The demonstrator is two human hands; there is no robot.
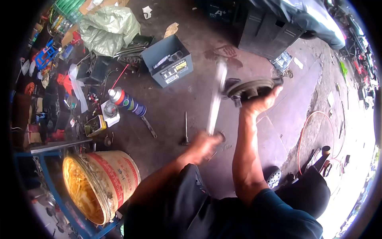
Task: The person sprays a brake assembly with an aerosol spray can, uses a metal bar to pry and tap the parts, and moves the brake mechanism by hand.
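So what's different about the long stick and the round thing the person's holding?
The long stick, in the left hand, is straight and slim; the round thing, in the right hand, is wide and curved. The long stick looks pale and shiny; the round thing is dark and dull. The long stick is blurry; the round thing looks sharper. Both are held above the floor.

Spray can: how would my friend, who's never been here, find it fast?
Find the big bucket with red bands at the picture's lower left. Higher up and slightly right is the blue spray can. Unlike the gray box nearby, it's round, with a thin red straw by its top.
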